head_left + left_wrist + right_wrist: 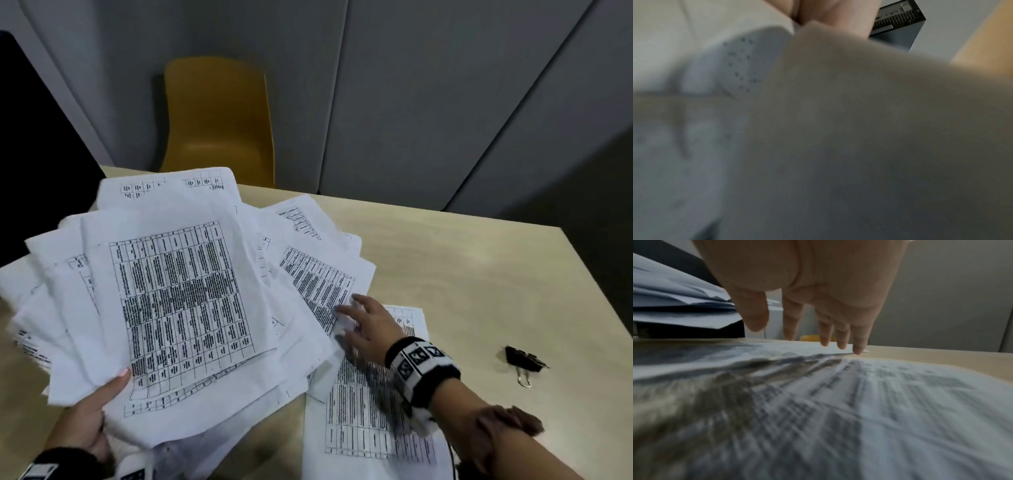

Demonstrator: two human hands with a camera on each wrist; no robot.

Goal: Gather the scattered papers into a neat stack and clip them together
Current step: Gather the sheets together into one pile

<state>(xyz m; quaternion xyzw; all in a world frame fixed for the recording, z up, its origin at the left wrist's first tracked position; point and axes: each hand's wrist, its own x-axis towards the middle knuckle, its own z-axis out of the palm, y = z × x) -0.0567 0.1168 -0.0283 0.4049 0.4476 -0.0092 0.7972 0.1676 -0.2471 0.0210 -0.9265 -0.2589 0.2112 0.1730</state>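
Note:
My left hand (102, 404) grips a fanned, uneven bundle of printed sheets (178, 301) by its near edge, thumb on top, lifted off the table. The left wrist view is filled by blurred undersides of these sheets (818, 129). My right hand (363, 325) reaches forward with straight, spread fingers over a printed sheet (370, 418) lying flat on the table, fingertips at the right edge of the fanned sheets. In the right wrist view the straight fingers (824, 331) hover over that sheet (838, 410). A black binder clip (524, 359) lies on the table at the right.
The light wooden table (479, 274) has bare surface on its right half around the clip. A yellow chair (219, 120) stands behind the far edge. Grey wall panels rise behind. A dark object (34, 154) sits at far left.

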